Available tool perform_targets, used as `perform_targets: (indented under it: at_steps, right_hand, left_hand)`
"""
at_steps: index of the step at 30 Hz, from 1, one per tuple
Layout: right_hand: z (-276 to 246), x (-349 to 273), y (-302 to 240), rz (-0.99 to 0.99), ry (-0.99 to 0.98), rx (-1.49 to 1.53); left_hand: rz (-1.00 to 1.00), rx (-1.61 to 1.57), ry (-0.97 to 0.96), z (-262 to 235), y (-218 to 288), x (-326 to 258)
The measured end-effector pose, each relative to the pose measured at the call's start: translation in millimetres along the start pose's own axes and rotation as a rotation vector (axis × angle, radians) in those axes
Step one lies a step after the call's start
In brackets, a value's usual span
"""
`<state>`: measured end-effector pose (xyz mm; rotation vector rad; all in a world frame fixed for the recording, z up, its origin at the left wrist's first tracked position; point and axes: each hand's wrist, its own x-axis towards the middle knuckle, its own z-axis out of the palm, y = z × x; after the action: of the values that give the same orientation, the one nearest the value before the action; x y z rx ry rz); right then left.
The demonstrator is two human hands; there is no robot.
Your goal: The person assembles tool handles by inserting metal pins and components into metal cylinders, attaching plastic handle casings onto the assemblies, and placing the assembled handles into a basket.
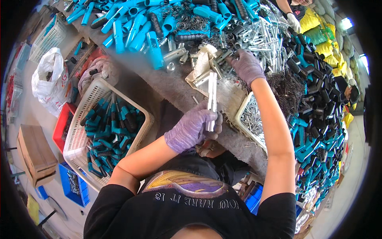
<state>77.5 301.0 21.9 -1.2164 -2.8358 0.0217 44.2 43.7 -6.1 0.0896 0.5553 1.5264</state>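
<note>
My left hand (193,128), in a purple-grey glove, is wrapped round a shiny metal tube (212,93) with a lengthwise groove; it stands nearly upright above the bench edge. Farther right, my gloved right hand (247,68) reaches to the front of a heap of silver metal parts (254,40). Its fingertips close at a small metal part (223,56), partly hidden by the fingers. Just left of that hand, a worn, cloth-wrapped block (201,65) has metal pieces lying around it.
Teal plastic tubes (154,49) and springs pile up at the back. A white tray (242,108) of pins sits below my right forearm. Black and teal handles (314,131) heap on the right. At left stands a white basket (75,139) of teal tools. A co-worker's gloved hand (293,23) shows far right.
</note>
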Motion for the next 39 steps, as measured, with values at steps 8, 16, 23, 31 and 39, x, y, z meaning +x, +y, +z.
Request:
perform_targets:
  at_steps: [8, 16, 23, 31, 39]
  right_hand:
    - [-53.9, -54.3, 1.2, 0.085, 0.057, 1.193]
    - [-62.4, -126.3, 4.1, 0.016, -0.142, 1.297]
    - [-72.7, -150.7, 48.6, -0.180, 0.223, 0.773]
    - [-93.5, -271.3, 174.6, 0.661, 0.451, 0.462]
    - [-22.4, -382.4, 250.6, 1.107, -0.067, -0.031]
  left_hand:
    - [0.101, 0.606, 0.116, -19.4, 3.7, 11.1]
    - [0.098, 0.673, -0.035, -3.7, -12.5, 24.3]
    - [0.243, 0.862, 0.000, 3.9, -1.1, 31.6]
    - [0.447, 1.015, 0.098, -11.6, -11.4, 49.5]
    - [0.530, 1.116, 0.112, -8.3, -28.6, 63.1]
